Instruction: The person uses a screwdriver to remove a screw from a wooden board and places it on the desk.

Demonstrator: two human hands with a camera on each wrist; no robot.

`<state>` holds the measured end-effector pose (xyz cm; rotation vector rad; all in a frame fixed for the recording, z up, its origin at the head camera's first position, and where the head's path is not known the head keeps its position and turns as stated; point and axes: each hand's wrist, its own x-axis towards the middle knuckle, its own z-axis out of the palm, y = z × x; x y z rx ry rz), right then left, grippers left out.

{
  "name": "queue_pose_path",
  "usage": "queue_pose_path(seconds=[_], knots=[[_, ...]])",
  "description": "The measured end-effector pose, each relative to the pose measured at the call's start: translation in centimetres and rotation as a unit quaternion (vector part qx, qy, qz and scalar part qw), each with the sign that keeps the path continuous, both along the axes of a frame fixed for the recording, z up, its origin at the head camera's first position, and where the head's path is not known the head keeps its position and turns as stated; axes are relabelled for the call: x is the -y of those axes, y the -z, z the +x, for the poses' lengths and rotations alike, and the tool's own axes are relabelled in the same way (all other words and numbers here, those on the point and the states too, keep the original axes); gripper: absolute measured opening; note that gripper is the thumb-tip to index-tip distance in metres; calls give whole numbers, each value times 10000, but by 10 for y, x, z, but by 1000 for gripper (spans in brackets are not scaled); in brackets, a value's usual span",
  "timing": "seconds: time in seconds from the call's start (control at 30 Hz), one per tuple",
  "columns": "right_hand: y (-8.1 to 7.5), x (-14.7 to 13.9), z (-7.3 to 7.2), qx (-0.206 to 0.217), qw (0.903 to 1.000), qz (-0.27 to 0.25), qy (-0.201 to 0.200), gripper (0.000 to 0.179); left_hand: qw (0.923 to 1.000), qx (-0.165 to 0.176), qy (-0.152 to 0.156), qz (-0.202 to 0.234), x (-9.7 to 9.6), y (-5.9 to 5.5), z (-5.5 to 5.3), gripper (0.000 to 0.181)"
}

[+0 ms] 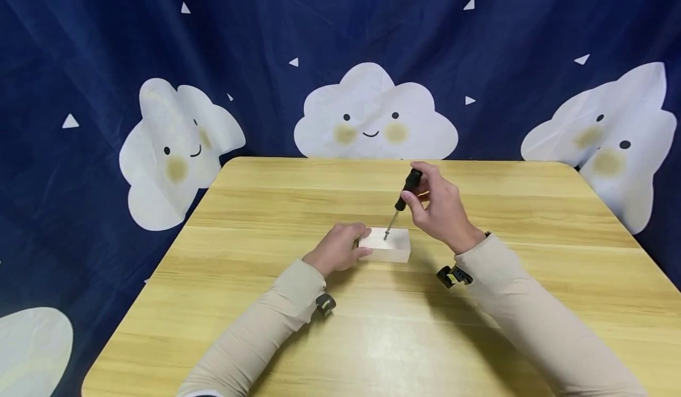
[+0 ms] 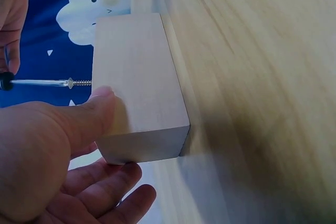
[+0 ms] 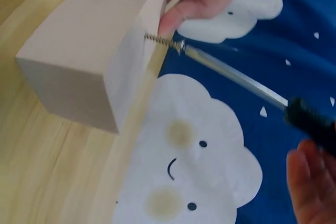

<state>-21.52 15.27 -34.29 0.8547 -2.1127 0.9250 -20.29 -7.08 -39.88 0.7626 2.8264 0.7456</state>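
Note:
A pale wooden block (image 1: 392, 254) lies on the table, and my left hand (image 1: 338, 247) grips its left end, thumb on the near side. In the left wrist view the other fingers spread past the block's end face. My right hand (image 1: 443, 212) holds a screwdriver (image 1: 408, 189) by its black handle, tilted with the handle up and to the right. The shaft's tip meets the head of a metal screw (image 3: 163, 40). That screw stands on the block's top face, much of its thread (image 2: 82, 83) showing above the wood.
The light wood-grain table (image 1: 255, 326) has rounded far corners. Behind it hangs a dark blue curtain (image 1: 340, 25) printed with white smiling clouds and small triangles. Small dark devices (image 1: 326, 305) sit at both wrists, over beige sleeves.

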Motion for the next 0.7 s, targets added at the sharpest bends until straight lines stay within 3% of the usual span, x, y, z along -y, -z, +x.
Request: queue_pose_path(seconds=[0.13, 0.43, 0.63, 0.7], knots=[[-2, 9, 3, -148, 9994, 70, 295, 54, 10000, -33, 28, 69, 0, 0, 0, 45], [-7, 19, 3, -488, 9981, 103, 366, 53, 9999, -147, 46, 65, 1, 0, 0, 44], [-12, 17, 2, 105, 9987, -141, -488, 40, 10000, -34, 25, 20, 0, 0, 0, 46], [-13, 18, 2, 176, 9981, -181, -561, 40, 10000, -29, 22, 27, 0, 0, 0, 46]])
